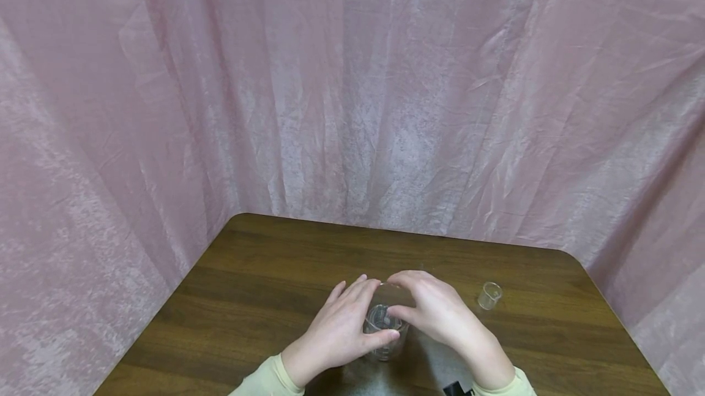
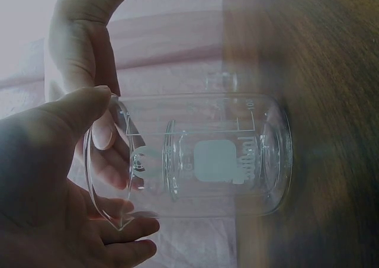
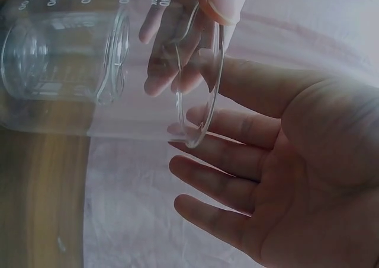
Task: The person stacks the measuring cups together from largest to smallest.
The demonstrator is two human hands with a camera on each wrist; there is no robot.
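Observation:
A large clear glass beaker [image 1: 384, 354] with white markings stands upright on the table. Inside it is a smaller glass beaker [image 3: 65, 66], seen through the wall in both wrist views. My left hand [image 1: 338, 328] holds the large beaker near its rim, thumb on the near side and fingers round the far side. Over the opening from the right comes my right hand [image 1: 440, 309]. In the right wrist view its fingers are spread and loosely extended, with the thumb close to the rim; whether it touches the glass I cannot tell. Nothing is gripped in that hand.
Farther right on the brown wooden table [image 1: 264, 261] stands a small clear glass beaker [image 1: 489, 296]. Pink curtains [image 1: 352, 108] hang behind and beside the table. A black object [image 1: 456, 388] shows at the right wrist.

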